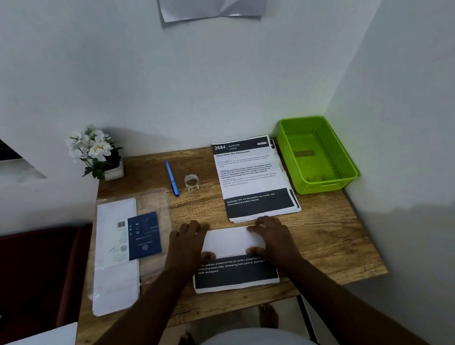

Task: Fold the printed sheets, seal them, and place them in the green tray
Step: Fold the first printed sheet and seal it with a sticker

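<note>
Both forearms reach in from the near edge — left hand [187,243] and right hand [270,237] lie on the folded sheet [233,259], one at each end. Each hand's fingers lie over the white flap's far edge, thumb at its near edge; whether they pinch or just press, can't tell. Sheet's dark printed band faces up below the flap, near the wooden desk [327,234] front. Stack of printed sheets [252,175] just beyond the hands. Green tray [332,186] beside the stack at back right — nothing paper in it.
</note>
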